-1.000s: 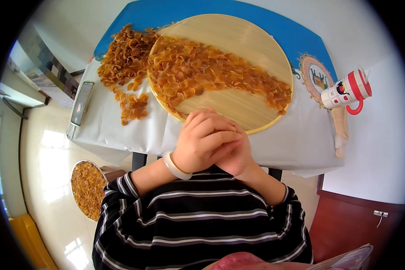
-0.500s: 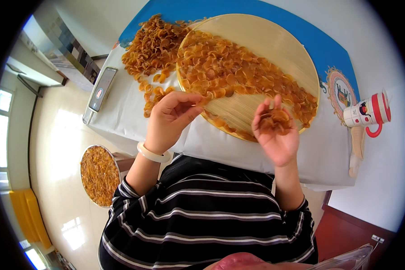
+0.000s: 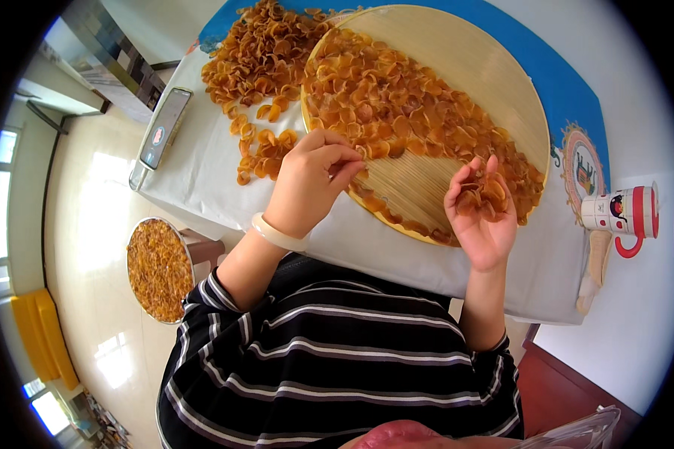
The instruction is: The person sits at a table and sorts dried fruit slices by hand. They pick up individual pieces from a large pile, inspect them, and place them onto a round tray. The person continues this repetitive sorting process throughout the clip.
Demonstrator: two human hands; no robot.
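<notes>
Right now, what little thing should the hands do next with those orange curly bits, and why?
Probably the left hand should set its pinched piece down on the bare strip of the round bamboo tray. Its fingertips are closed just above the tray's near edge, while the right hand cups more orange pieces, open-palmed, waiting to be picked from.

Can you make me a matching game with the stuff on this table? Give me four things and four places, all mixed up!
Things:
1. phone
2. mug
3. round bamboo tray
4. metal bowl

Places:
A. at the table's right end, lying on its side
B. down beside the table, full of orange-brown pieces
C. at the table's left edge
D. in the middle of the table, partly covered with orange-brown pieces

Pairs: 1-C, 2-A, 3-D, 4-B
</notes>
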